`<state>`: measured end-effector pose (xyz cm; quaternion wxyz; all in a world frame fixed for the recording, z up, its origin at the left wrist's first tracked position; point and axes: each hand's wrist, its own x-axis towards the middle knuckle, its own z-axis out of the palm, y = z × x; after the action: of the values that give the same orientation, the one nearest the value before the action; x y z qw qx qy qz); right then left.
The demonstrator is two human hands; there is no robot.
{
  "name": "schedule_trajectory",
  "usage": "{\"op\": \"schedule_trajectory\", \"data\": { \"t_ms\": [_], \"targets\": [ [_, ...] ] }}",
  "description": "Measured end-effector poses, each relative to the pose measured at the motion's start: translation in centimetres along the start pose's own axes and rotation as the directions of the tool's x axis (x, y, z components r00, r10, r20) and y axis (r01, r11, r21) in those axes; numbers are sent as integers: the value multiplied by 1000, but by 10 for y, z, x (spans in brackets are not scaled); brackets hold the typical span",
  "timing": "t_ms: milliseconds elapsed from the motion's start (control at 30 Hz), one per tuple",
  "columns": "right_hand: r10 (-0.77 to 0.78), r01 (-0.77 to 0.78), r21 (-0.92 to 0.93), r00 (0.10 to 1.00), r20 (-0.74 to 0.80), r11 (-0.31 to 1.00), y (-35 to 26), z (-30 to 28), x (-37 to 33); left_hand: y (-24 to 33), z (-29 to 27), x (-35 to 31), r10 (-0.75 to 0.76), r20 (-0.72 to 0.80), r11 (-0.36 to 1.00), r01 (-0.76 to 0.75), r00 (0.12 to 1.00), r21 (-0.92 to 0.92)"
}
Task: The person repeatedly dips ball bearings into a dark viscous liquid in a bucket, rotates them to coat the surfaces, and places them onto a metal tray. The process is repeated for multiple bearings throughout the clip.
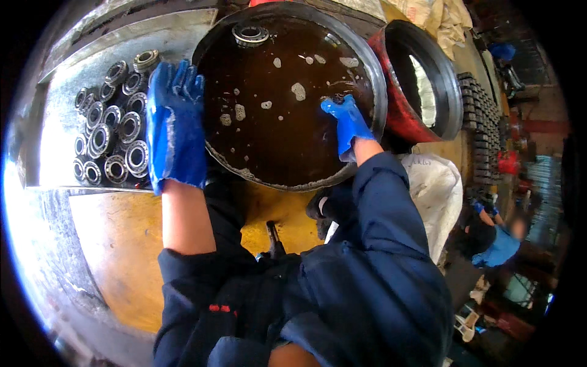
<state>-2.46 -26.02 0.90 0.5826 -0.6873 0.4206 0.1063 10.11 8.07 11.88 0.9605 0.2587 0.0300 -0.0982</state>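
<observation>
While the right hand [350, 125] is dipped at the fingertips into the dark liquid [275, 144] of the large drum [379, 98], toward 3 o'clock inside its rim, the step in hand is judged to be the wet handling of bearings. Whether anything is held in the right grip cannot be told, since the fingertips are hidden at the murky surface. The left hand [176, 122] is seen over the drum's edge at 9 o'clock, its grip seemingly wide, with fingers stretched out and palm out of sight. A lone bearing [251, 42] is set inside the drum near 11 o'clock, well apart from both hands; grouped bearings [104, 128] are gathered on the metal tray [60, 110] at 9 o'clock. For the next move, a firm hold guided by feel would seem to be called for.
</observation>
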Motion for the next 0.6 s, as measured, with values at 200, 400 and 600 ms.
{"op": "schedule_trajectory", "data": {
  "t_ms": [200,400,600],
  "targets": [
    [115,-114,-49,993,11,992,39,2,155,12,-26,-3,-14,-80,999,16,997,31],
    [-178,296,-549,950,258,782,4,93,156,28,-51,-9,10,-156,997,1,988,72],
    [-320,562,-673,827,462,481,-51,140,102,17,-52,1,-28,-150,999,32,988,23]
  ]
}}
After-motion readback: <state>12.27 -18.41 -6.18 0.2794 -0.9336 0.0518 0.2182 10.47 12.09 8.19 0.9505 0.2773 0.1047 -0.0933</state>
